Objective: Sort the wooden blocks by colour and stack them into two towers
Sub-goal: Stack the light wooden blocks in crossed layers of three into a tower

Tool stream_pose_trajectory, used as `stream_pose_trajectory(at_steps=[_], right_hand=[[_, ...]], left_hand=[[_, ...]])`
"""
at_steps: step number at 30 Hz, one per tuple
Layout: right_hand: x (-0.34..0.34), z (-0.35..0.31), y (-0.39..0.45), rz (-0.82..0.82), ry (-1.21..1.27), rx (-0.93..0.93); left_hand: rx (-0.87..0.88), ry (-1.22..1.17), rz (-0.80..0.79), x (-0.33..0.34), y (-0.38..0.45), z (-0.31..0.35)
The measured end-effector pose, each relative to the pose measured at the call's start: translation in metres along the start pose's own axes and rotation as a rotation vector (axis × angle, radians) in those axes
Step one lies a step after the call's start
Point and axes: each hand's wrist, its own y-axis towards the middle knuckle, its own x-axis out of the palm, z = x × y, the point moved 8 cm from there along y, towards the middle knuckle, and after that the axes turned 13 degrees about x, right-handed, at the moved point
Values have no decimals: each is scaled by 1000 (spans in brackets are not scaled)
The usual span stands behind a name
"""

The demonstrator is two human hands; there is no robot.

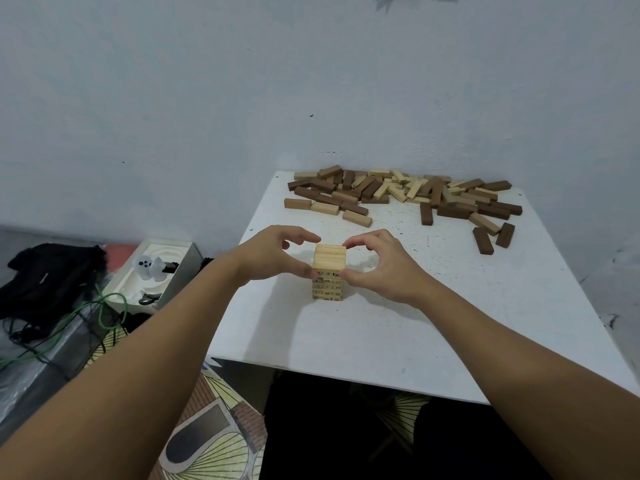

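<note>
A tower of light wooden blocks (329, 271) stands several layers high in the middle of the white table (381, 327). My left hand (273, 254) curls around its top left side, thumb at the near corner and fingertips at the far corner. My right hand (377, 261) mirrors it on the right side, pinching the upper layers. A mixed pile of dark and light loose blocks (401, 195) lies along the table's far edge by the wall.
A white box (156, 271) with small items sits on the floor left of the table, beside a black bag (52, 275) and green cables (104, 310). The wall stands right behind the table. A patterned mat (214, 431) covers the floor.
</note>
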Motion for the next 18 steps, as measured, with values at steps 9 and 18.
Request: stream_pose_trajectory(at_steps=[9,18], right_hand=[[-1,5,-1,-14,31,-14],[0,2,1,-21,41,-36]], left_hand=[[-15,-27,-8,0,-1,-4],[-15,-57,7,1,1,-9]])
